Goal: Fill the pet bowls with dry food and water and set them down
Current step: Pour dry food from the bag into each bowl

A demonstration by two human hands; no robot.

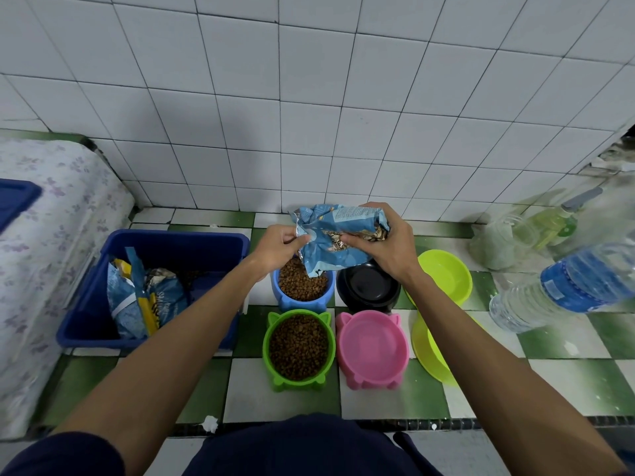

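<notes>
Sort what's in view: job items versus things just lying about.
Job: food bag held by left hand and right hand; blue bowl, green bowl, pink bowl, black bowl, water bottle.
Lying about: blue bin, spray bottle.

the six bowls crowd the checkered floor in front of the person: blue bowl and green bowl full of kibble, black bowl and pink bowl touching beside them, two lime bowls at the right edge. no gap between them admits a hand. the food bag hangs right over the blue bowl, held by the left hand and right hand, blocking access from above. the blue bin walls off the left, water bottles the right. bare floor lies nearer the person.
</notes>
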